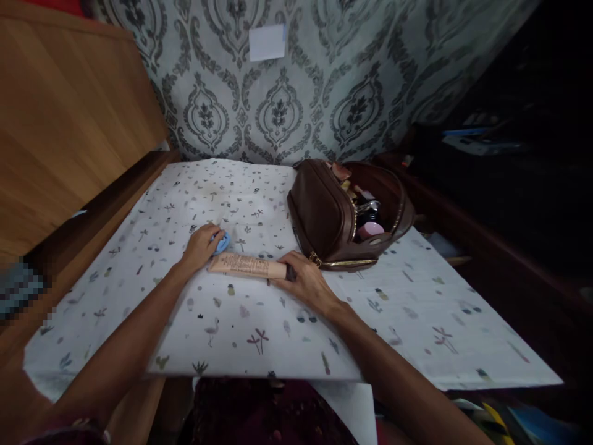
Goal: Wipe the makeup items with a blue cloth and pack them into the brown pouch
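My left hand [202,246] has its fingers closed on a small round blue item [222,243], whose kind I cannot make out. Printed text covers a beige squeeze tube [248,266] lying level just above the cloth. My right hand [303,277] grips this tube by its dark cap end, on the right. The tube's flat end points left, close below the blue item. Just beyond my right hand sits a brown toiletry bag [319,207], unzipped, with a pink round item [370,231] and several other small things inside.
A white patterned cloth [250,334] covers the table. Wooden furniture [78,80] rises at the left. Behind the table is a wall with grey damask patterning [278,111], bearing a small white plate [267,42]. Dark clutter lies at the right.
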The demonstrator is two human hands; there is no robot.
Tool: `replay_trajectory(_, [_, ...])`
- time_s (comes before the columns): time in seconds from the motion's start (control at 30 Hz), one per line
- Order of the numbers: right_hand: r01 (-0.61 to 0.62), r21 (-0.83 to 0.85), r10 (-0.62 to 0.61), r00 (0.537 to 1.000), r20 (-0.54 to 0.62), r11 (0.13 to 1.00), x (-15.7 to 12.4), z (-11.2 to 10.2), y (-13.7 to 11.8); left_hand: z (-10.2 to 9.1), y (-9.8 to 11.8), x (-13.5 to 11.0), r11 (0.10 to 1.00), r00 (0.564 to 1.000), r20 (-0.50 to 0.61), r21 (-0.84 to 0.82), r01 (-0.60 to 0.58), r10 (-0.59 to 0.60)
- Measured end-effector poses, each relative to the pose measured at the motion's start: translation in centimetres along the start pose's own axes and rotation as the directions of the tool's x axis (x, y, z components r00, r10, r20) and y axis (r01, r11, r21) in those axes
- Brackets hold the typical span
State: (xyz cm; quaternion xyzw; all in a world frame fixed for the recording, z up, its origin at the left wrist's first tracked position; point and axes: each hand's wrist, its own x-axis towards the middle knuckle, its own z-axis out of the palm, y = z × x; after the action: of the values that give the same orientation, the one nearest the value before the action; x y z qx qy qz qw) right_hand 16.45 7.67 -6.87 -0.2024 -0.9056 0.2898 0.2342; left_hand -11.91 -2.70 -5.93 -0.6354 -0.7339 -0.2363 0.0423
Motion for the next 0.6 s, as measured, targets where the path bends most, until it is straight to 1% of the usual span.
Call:
replay_trajectory(0.07, [0.003, 0.029, -0.003, 1.000, -0.010, 1.000, -0.1, 0.0, 0.2, -0.2, -0.8, -0.2, 1.000, 1.000, -0.012, 0.000, 0.017, -0.017])
replay_trajectory(0.17, [0.008, 0.068, -0.005, 0.999, -0.034, 0.998, -0.2, 0.2, 0.3, -0.8, -2.2, -0.9, 0.998, 0.999, -0.018, 0.043, 0.044, -0.043])
replay_trajectory(0.23, [0.008, 0.093, -0.004, 0.999, -0.037, 0.996, -0.3, 0.3, 0.4, -1.6, -3.5, -1.5, 0.994, 0.998, -0.021, 0.091, 0.069, -0.067])
replay_trajectory(0.3, [0.003, 0.112, 0.000, 1.000, -0.021, 0.994, -0.2, 0.3, 0.4, -2.7, -5.0, -2.1, 0.980, 0.993, -0.029, 0.161, 0.120, -0.117])
replay_trajectory(0.37, [-0.008, 0.120, 0.007, 1.000, 0.011, 0.993, -0.1, 0.2, 0.3, -3.9, -6.4, -2.7, 0.941, 0.978, -0.050, 0.268, 0.208, -0.202])
replay_trajectory(0.47, [-0.018, 0.130, 0.010, 0.998, 0.058, 0.991, 0.2, -0.3, 0.3, -5.6, -7.7, -3.4, 0.836, 0.933, -0.075, 0.423, 0.350, -0.353])
replay_trajectory(0.53, [-0.014, 0.154, 0.002, 0.997, 0.079, 0.988, 0.3, -0.5, 0.4, -6.5, -7.8, -3.5, 0.770, 0.898, -0.066, 0.490, 0.409, -0.435])
replay_trajectory(0.6, [-0.013, 0.192, -0.001, 0.997, 0.075, 0.981, 0.2, -0.6, 0.6, -7.2, -7.1, -3.1, 0.733, 0.879, -0.050, 0.531, 0.426, -0.475])
